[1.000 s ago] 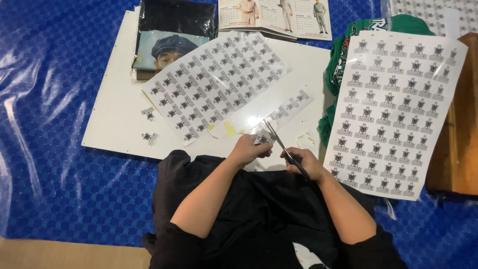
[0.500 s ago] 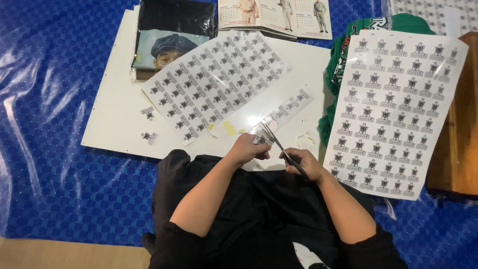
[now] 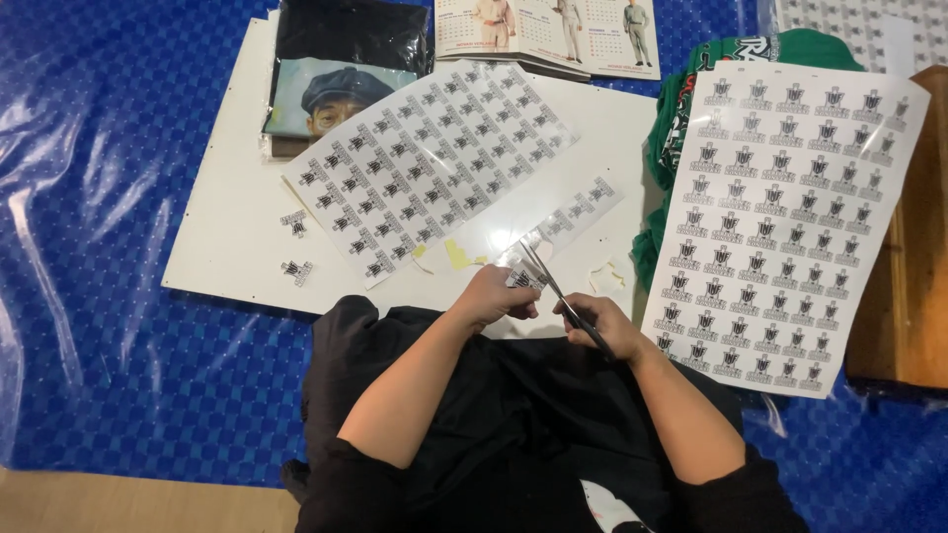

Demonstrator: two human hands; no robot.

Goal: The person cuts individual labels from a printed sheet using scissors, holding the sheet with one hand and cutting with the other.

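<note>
My right hand (image 3: 599,326) grips a pair of scissors (image 3: 553,289) whose blades point up and left, closing on a narrow strip of printed stickers (image 3: 568,219). My left hand (image 3: 494,296) pinches the near end of that strip right beside the blades. The strip lies on a white board (image 3: 232,247) in front of me. A large sheet of the same black-and-white stickers (image 3: 434,158) rests on the board further out.
Another full sticker sheet (image 3: 785,212) lies to the right over green cloth (image 3: 671,128) and beside a wooden piece (image 3: 913,237). Two cut stickers (image 3: 294,247) sit left on the board. A printed picture (image 3: 331,94) and a calendar (image 3: 548,35) lie beyond. Blue plastic sheeting (image 3: 109,247) covers the floor.
The scissors have shifted slightly along the strip and my hands have moved a little closer together; everything else has stayed in place.
</note>
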